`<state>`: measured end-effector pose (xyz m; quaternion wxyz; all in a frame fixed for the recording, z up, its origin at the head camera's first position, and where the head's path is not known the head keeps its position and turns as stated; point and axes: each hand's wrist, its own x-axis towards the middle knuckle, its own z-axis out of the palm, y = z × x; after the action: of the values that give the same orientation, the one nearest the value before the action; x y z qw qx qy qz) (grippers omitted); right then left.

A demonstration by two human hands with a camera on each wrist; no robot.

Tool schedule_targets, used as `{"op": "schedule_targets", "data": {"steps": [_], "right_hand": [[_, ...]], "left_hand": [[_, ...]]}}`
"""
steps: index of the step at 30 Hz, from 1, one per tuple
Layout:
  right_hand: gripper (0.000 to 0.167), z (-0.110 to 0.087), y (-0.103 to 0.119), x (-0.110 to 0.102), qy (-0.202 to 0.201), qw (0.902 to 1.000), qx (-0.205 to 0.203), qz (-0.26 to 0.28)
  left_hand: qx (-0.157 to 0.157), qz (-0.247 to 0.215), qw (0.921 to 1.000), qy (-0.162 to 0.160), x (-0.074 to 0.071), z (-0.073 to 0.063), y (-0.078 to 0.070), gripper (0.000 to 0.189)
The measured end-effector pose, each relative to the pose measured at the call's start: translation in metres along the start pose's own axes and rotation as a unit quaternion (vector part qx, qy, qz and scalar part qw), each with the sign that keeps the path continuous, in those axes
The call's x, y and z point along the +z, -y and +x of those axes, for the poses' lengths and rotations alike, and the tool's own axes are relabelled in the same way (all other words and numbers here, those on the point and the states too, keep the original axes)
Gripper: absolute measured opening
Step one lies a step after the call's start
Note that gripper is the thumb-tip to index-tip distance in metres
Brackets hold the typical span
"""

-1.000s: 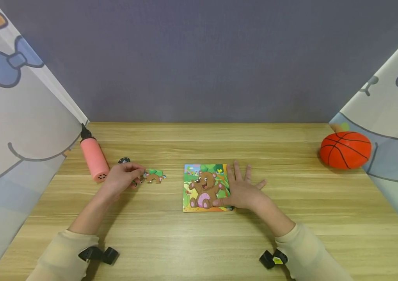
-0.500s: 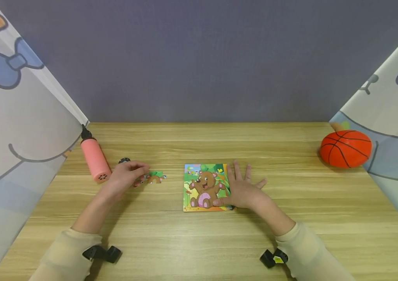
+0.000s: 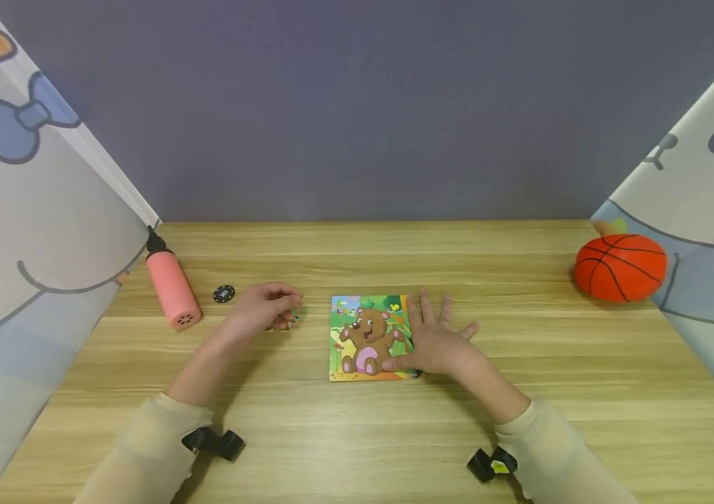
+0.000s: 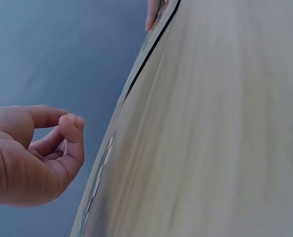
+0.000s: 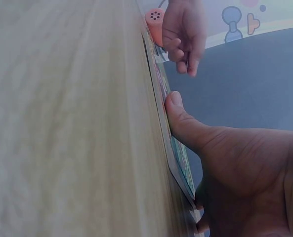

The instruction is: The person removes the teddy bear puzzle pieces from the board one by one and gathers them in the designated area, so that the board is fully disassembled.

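Note:
In the head view, my left hand [image 3: 262, 308] is raised over a jigsaw piece [image 3: 295, 320], which it mostly hides. Thumb and fingers curl together in the left wrist view, where the left hand [image 4: 37, 158] stands above the table; whether they pinch something small is not clear. My right hand [image 3: 439, 344] lies spread over the right side of a square bear jigsaw puzzle [image 3: 366, 339], its thumb along the picture. From the right wrist view, the right hand's thumb [image 5: 183, 118] touches the puzzle's surface.
Left of the left hand lies a black round chip [image 3: 224, 293]. Beyond it is a pink hand pump [image 3: 171, 287] with a black nozzle. An orange-red toy basketball [image 3: 620, 267] rests at the right. A grey panel [image 3: 369, 112] rises behind the wooden table [image 3: 357, 441].
My left hand has moved to the right, uncovering the black chip and covering most of the jigsaw piece. The right hand keeps its place on the bear puzzle.

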<state>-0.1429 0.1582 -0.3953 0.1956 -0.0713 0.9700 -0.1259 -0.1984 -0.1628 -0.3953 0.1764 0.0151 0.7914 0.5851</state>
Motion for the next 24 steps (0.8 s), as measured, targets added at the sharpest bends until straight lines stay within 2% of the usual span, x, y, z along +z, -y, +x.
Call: {"op": "schedule_targets", "data": {"steps": [8, 15, 24], "right_hand": [[0.136, 0.0, 0.001, 0.0, 0.0, 1.0, -0.005, 0.007], [0.136, 0.0, 0.001, 0.001, 0.002, 1.0, -0.001, 0.005], [0.137, 0.001, 0.001, 0.0, 0.002, 1.0, 0.006, -0.005]], "left_hand": [[0.005, 0.008, 0.9999, 0.014, 0.022, 0.008, -0.008, 0.029], [0.019, -0.02, 0.9984, 0.05, 0.043, 0.017, -0.012, 0.026], [0.039, -0.011, 0.9954, 0.086, 0.075, 0.023, -0.02, 0.026]]}}
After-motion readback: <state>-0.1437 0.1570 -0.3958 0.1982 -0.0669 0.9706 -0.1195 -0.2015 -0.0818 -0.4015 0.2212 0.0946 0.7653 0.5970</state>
